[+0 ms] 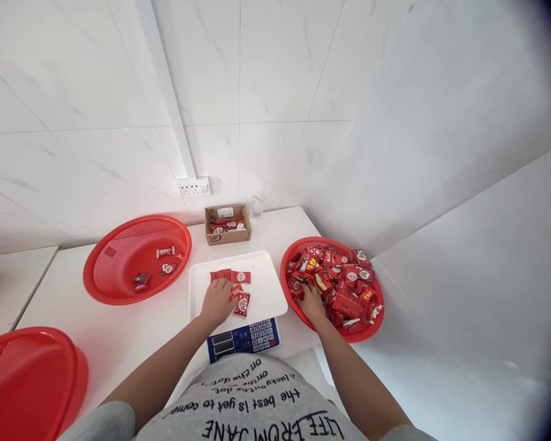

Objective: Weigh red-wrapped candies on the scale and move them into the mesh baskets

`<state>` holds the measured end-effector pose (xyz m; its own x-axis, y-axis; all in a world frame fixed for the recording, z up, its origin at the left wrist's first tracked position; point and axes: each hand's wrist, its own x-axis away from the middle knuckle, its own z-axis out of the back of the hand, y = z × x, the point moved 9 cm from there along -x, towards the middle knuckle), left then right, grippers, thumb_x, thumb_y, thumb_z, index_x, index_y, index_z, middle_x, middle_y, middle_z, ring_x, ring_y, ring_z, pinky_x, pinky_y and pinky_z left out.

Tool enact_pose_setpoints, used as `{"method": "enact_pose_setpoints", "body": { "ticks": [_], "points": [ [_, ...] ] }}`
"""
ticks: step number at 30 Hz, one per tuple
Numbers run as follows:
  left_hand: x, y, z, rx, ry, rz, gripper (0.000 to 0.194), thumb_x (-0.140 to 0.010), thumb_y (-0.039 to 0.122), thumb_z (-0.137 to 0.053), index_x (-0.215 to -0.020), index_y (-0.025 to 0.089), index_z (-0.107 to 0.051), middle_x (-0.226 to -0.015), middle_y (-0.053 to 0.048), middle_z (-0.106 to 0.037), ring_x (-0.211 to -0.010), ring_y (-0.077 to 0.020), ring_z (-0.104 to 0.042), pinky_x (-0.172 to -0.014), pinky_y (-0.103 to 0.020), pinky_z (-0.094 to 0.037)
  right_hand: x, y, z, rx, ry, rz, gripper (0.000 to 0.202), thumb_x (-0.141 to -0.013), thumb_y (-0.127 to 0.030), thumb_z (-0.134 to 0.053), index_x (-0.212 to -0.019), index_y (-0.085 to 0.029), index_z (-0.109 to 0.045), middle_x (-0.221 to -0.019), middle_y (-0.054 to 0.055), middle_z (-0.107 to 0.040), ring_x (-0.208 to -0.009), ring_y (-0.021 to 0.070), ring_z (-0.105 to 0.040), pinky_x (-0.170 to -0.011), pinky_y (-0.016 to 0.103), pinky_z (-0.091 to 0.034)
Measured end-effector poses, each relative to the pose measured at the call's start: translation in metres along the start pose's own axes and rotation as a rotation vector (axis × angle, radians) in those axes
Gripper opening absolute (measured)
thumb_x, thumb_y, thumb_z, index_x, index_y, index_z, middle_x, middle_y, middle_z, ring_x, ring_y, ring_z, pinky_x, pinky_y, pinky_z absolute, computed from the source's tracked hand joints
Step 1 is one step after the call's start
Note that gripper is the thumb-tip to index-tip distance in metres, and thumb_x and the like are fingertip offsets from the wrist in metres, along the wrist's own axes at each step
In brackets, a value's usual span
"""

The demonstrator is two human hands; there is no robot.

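Note:
My left hand rests over the white tray of a scale, its fingers bent down at several red candy packets. Its fingertips touch the packets' left side, but whether they grip one is hidden. On the right, my right hand reaches into a red basket heaped with red wrapped candies. Its fingers curl at the left part of the heap, partly sunk among the wrappers, and what they hold cannot be made out. Below the tray shows the scale's blue keypad.
A red basket with a few candies stands left of the tray. Another red basket is at the lower left. Behind the tray are a small cardboard box of candies and a clear plastic bottle, near the tiled wall.

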<state>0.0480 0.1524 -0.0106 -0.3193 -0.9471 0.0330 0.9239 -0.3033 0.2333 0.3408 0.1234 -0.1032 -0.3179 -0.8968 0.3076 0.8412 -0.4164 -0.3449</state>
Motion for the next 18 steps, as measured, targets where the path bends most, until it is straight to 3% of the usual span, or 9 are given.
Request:
{"method": "enact_pose_setpoints", "body": {
  "ticks": [5,11,18],
  "points": [
    [0.015,-0.01,-0.004,0.043,-0.06,0.069,0.016,-0.076,0.029,-0.053,-0.086,0.018,-0.057,-0.091,-0.007,-0.058,-0.093,-0.0236,-0.051,-0.082,-0.034,-0.038,-0.001,0.001,-0.001,0.001,-0.014,-0.009,0.055,-0.074,-0.024,-0.053,-0.128,-0.021,-0.043,-0.134,0.01,-0.037,-0.123,0.0249,-0.037,-0.099,0.034,-0.033],
    [0.034,-0.019,-0.005,0.001,-0.104,0.085,0.013,-0.076,0.024,-0.05,-0.084,0.017,-0.056,-0.089,-0.007,-0.059,-0.089,-0.0232,-0.052,-0.077,-0.033,-0.037,0.0,0.002,-0.002,-0.004,-0.026,-0.027,0.054,-0.076,-0.027,-0.052,-0.129,-0.022,-0.042,-0.136,0.009,-0.035,-0.124,0.0265,-0.034,-0.098,0.036,-0.035],
    [0.037,-0.02,-0.008,0.085,-0.121,0.126,0.009,-0.078,0.021,-0.047,-0.079,0.016,-0.054,-0.082,-0.007,-0.06,-0.081,-0.0216,-0.053,-0.069,-0.031,-0.037,0.001,0.001,-0.001,0.001,-0.024,-0.034,0.054,-0.076,-0.028,-0.051,-0.129,-0.021,-0.042,-0.136,0.009,-0.036,-0.123,0.0261,-0.036,-0.099,0.035,-0.034]
  ]
}}
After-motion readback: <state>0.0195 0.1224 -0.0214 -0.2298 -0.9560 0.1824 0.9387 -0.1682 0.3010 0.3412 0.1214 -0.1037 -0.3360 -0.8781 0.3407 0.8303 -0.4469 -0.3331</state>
